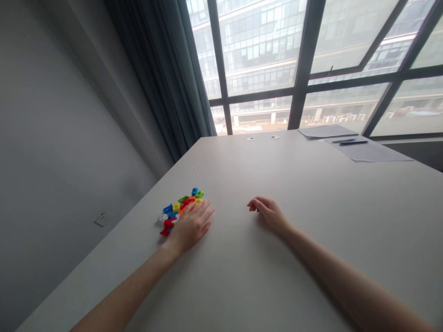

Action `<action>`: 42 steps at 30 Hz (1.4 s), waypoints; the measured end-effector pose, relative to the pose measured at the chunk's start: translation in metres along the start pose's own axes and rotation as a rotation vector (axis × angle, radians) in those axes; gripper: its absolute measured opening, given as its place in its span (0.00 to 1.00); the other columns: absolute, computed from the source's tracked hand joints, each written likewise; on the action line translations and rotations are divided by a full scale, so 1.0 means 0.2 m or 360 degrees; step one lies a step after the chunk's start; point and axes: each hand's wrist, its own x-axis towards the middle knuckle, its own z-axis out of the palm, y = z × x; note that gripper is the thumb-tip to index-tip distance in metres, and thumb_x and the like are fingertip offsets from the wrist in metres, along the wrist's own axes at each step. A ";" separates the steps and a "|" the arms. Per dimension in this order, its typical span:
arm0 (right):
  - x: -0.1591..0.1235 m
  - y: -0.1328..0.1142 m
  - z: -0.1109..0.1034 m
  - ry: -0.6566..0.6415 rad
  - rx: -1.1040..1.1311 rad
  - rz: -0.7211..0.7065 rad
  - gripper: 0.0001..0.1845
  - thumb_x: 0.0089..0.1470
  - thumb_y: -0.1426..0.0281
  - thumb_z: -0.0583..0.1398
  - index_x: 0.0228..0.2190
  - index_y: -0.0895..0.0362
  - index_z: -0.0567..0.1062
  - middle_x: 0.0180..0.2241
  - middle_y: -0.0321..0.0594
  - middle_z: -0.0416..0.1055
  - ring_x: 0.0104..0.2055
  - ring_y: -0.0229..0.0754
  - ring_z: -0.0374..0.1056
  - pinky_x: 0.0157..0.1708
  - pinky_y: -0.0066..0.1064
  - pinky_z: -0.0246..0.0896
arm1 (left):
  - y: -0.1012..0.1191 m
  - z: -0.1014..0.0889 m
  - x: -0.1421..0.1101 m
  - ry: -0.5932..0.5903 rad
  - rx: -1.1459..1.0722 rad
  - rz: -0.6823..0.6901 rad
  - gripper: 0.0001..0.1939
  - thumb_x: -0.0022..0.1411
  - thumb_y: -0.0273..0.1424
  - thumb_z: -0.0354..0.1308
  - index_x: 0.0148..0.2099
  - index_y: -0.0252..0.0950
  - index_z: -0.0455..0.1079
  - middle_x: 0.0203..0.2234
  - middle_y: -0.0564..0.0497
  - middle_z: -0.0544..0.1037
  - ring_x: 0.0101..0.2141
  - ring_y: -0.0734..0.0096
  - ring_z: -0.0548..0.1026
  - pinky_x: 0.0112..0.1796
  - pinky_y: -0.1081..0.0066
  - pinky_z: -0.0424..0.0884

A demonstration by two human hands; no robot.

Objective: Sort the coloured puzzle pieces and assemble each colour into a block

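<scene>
A small heap of colourful plastic pieces (176,207), in red, blue, yellow, green, orange and white, lies on the left part of the white table (235,276). My left hand (192,226) is palm down at the right side of this heap, fingers outstretched and slightly apart. It covers some of the pieces, and what lies under the palm is hidden. Well to the right of the heap, my right hand (268,212) rests on the bare tabletop with its fingers curled in and the thumb against them. Nothing shows in it.
Paper sheets (384,152) with a dark pen (353,143) on them lie at the far right of the table. Two small round fittings (275,137) sit near the far edge. A grey wall (69,138) and dark curtain (162,69) stand left; windows (263,55) lie beyond.
</scene>
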 end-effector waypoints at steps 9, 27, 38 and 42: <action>-0.01 0.02 0.00 -0.0009 0.0004 -0.0010 0.22 0.58 0.54 0.52 0.28 0.57 0.76 0.25 0.40 0.73 0.29 0.40 0.65 0.34 0.31 0.59 | -0.16 0.10 -0.27 0.0031 0.0034 -0.0629 0.27 0.67 0.43 0.46 0.64 0.40 0.60 0.62 0.39 0.63 0.63 0.48 0.59 0.59 0.45 0.54; -0.02 -0.01 -0.01 0.0057 0.0058 0.0004 0.22 0.56 0.54 0.54 0.27 0.58 0.76 0.23 0.39 0.72 0.28 0.39 0.64 0.32 0.32 0.59 | -0.05 0.06 -0.02 -0.0153 -0.0207 -0.0043 0.23 0.68 0.34 0.44 0.64 0.45 0.61 0.64 0.50 0.62 0.63 0.60 0.60 0.63 0.53 0.51; -0.03 -0.02 -0.01 0.0170 0.0121 0.0077 0.22 0.53 0.53 0.56 0.29 0.58 0.76 0.27 0.42 0.75 0.31 0.41 0.68 0.33 0.33 0.62 | 0.27 0.04 0.09 -0.0151 -0.0513 -0.0217 0.21 0.69 0.32 0.46 0.62 0.41 0.61 0.63 0.45 0.62 0.64 0.59 0.57 0.62 0.50 0.53; -0.19 -0.13 -0.14 0.0150 -0.0067 -0.0033 0.18 0.55 0.55 0.57 0.31 0.56 0.76 0.33 0.44 0.76 0.38 0.45 0.70 0.37 0.36 0.65 | 0.49 0.03 0.16 -0.0211 -0.0724 -0.0098 0.21 0.69 0.33 0.47 0.62 0.42 0.61 0.64 0.45 0.61 0.64 0.58 0.58 0.61 0.51 0.56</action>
